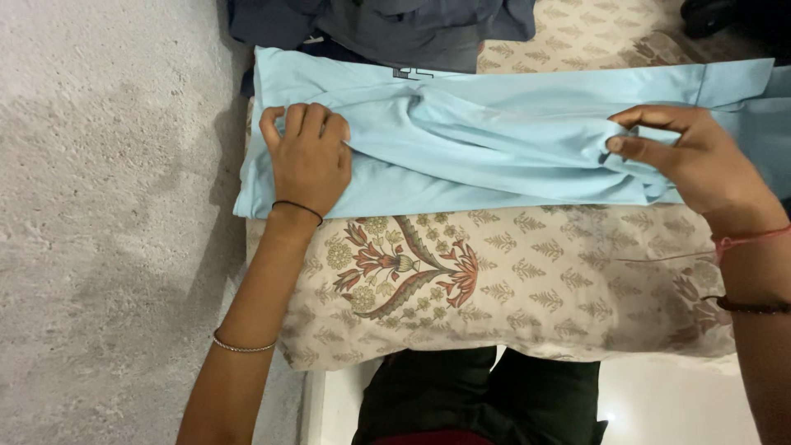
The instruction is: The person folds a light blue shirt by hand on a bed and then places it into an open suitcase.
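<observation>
Light-blue garment (494, 140) lies across patterned cushion (511, 280), grey floor (107, 247) at left. Left hand (309, 161) fingers curled, pressing/gripping cloth nr left edge; right hand (700, 161) pinching a fold btwn thumb + fingers. Risk: bunched middle could crease crooked if pulled unevenly; left edge overhangs cushion, may slip twd floor. Dark clothes (395, 29) behind.

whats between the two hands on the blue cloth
Only the light blue garment itself: a bunched ridge of folds runs from the left hand to the right hand in the head view.
</observation>
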